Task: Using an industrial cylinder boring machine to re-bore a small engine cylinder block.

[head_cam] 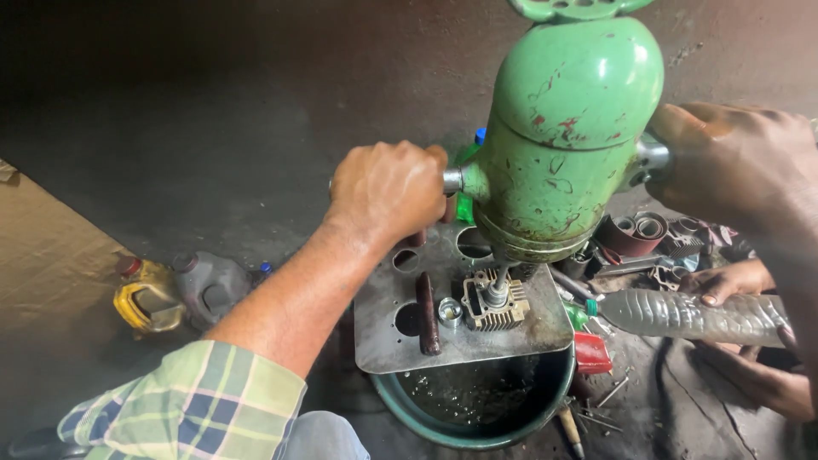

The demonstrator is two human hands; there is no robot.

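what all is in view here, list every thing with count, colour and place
big green metal power drill: 1, green with chipped paint, centre top, held by side handles
finned metal cylinder block: 1, grey, on the plate under the drill's spindle
perforated steel plate: 1, grey, across the basin
round basin: 1, dark green, bottom centre, dark liquid inside
rusty rod: 1, brown, lying on the plate
small metal ring: 1, silver, on the plate beside the block
clear plastic bottle: 1, lying at right, held by another person's hand
oil jugs: 2, yellow and grey, on the floor at left
left hand: fist on the left handle
right hand: on the right handle
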